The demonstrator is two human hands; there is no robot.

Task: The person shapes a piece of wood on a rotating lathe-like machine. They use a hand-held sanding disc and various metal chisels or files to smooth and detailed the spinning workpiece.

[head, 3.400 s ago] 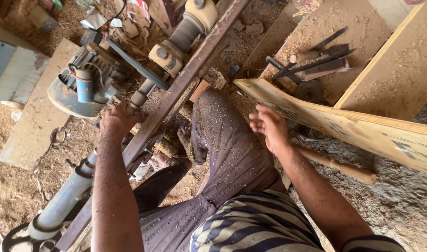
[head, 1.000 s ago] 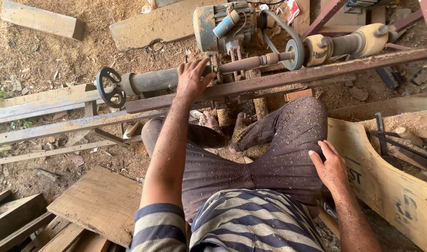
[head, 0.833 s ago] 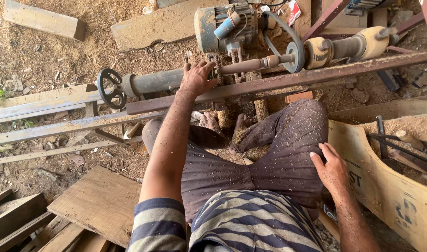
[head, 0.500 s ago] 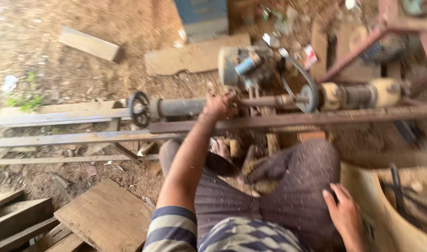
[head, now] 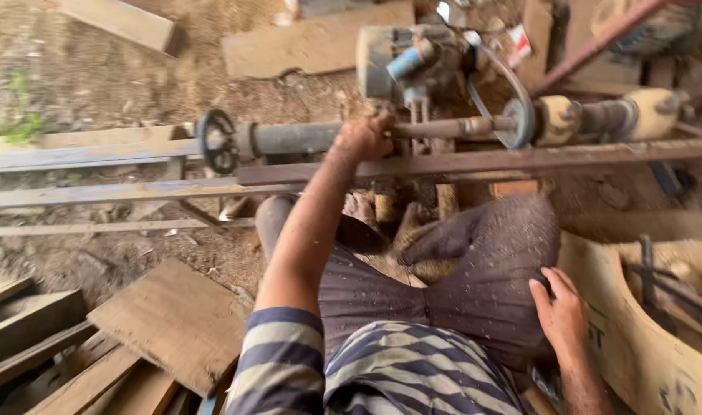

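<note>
Head view, looking down over my lap. I see the left hand (head: 364,137) stretched forward onto the wood lathe (head: 443,131), resting at the grey tailstock barrel (head: 289,138) where it meets the thin turned spindle (head: 443,127). The fingers are curled over the top of that joint, but the picture is motion-blurred and I cannot tell whether they clench the barrel or only lie on it. The black handwheel (head: 216,141) sits at the far left end of the barrel, well apart from the hand.

The right hand (head: 562,311) lies flat on my right knee, fingers spread and released on the dusty brown trousers (head: 474,284), holding nothing. Just beside it, to the right, stands a curved plywood panel (head: 635,346), with dark metal chisels (head: 650,269) lying behind it.

The spindle runs right into a belt pulley (head: 512,115) and on to a sawdust-coated headstock (head: 620,115). A grey-blue motor (head: 405,58) sits behind the spindle, near the left hand. A rusty steel rail (head: 474,161) passes under the whole line, between lathe and knees.

Loose boards (head: 174,319) are stacked at lower left on the sawdust-covered floor (head: 97,77). Striped shirt sleeve (head: 278,361) at the bottom edge.
</note>
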